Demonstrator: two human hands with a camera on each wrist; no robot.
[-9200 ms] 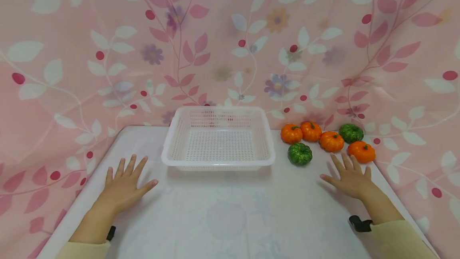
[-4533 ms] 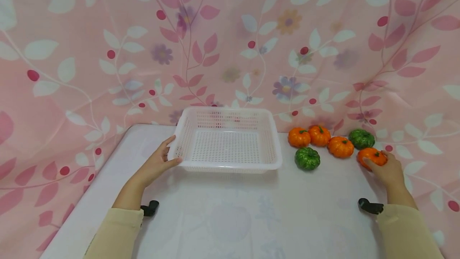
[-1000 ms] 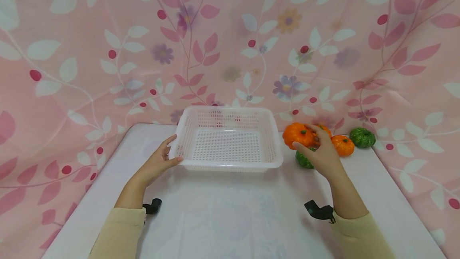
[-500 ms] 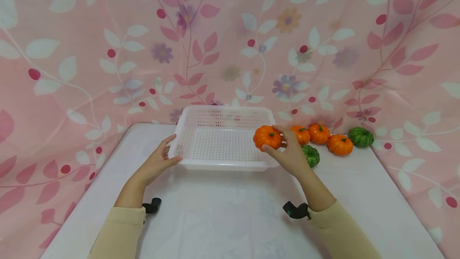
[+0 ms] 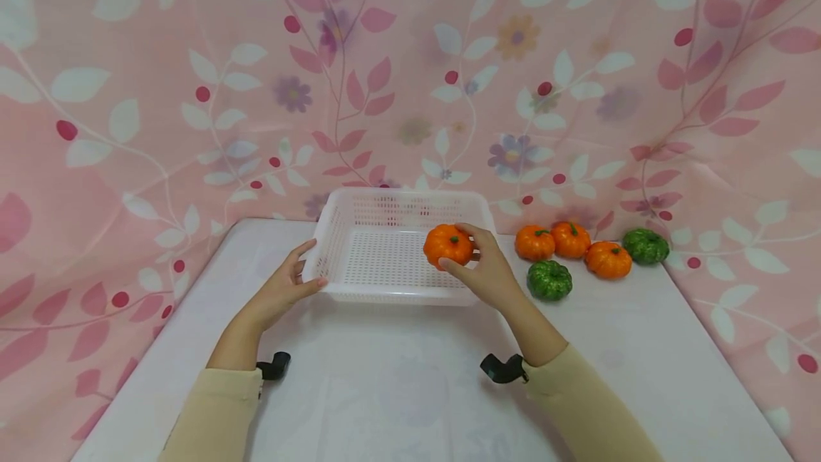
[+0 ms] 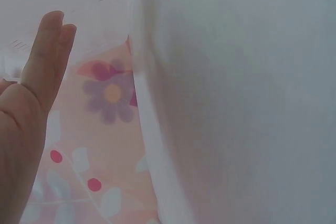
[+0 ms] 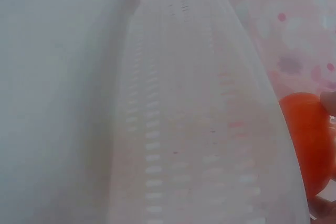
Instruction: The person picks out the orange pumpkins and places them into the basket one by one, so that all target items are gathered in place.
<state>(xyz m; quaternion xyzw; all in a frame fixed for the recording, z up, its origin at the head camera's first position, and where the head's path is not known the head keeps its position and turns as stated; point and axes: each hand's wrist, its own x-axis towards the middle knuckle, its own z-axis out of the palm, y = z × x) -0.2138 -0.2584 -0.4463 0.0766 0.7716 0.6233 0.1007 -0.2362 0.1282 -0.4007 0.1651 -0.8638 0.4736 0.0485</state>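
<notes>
A small orange pumpkin with a green stem is held in my right hand, thumb in front and fingers behind. It hangs over the right half of a white slotted plastic basket. In the right wrist view the pumpkin shows past the basket's rim, with fingertips at its edge. My left hand holds the basket's left end, thumb on the front corner and fingers along the side. Fairly straight fingers of the left hand lie against the basket wall in the left wrist view.
Right of the basket are three orange pumpkins and two green ones, the nearer green pumpkin in front and the other green pumpkin at the far right. Everything stands on a white-covered table, with a pink floral curtain behind.
My right hand has lifted the orange pumpkin from the far right of the group and carried it left to over the basket. The left hand, which came to the basket earlier, stays there.
</notes>
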